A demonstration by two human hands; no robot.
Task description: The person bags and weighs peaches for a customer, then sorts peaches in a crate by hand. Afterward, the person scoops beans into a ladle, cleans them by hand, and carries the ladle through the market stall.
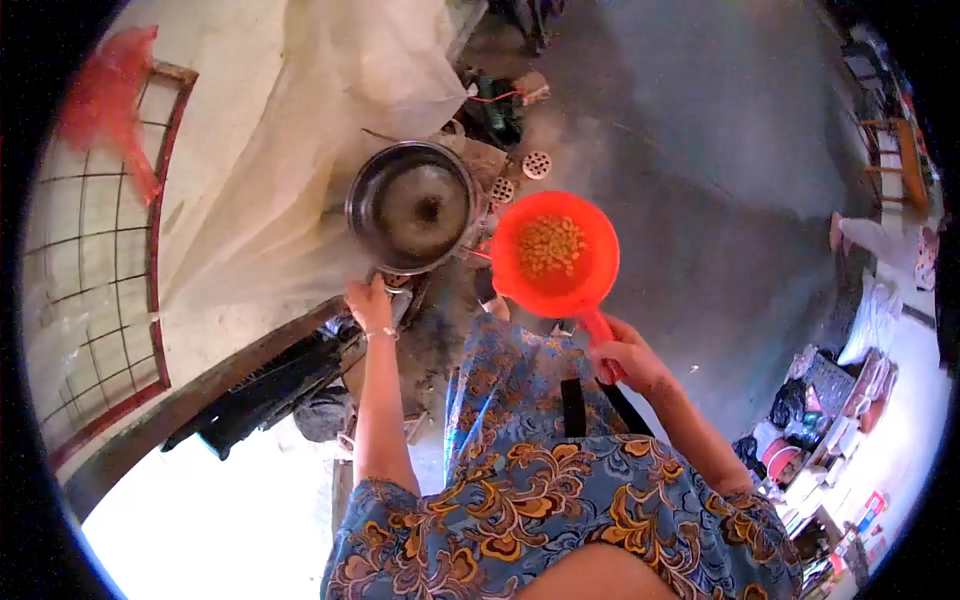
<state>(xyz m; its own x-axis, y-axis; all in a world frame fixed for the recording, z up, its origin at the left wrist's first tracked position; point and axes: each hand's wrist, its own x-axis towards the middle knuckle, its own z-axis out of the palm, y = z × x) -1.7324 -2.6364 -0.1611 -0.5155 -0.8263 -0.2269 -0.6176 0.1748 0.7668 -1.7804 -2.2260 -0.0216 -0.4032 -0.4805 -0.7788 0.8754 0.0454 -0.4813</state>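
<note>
"Dipper [510,255] up front, bright red-orange, open side facing up, a heap of small yellow pieces [550,245] inside! Which way is it pointing?"

"Bowl forward and a touch left, handle [597,325] running back to the right hand [625,352]. So the long axis slants, roughly away from the body."

"And that hand?"

"Closed round the handle, thumb side up along it, forearm angling in from the right."

"Now the left!"

"Left arm reaching nearly straight ahead, bracelet [382,332] on the wrist. Left hand [370,303] has its fingers bent at the near edge of the dark pot [365,190]. Gripping or just resting there? I can't tell from here."

"How's the room around it?"

"Tight on the left: the dipper's rim sits just beside the pot's, a narrow gap between, and a pale plastic sheet [340,150] hangs past the pot. Two perforated discs [537,165] lie just beyond the dipper's far edge. To the right, wide open floor [720,180]."
</note>
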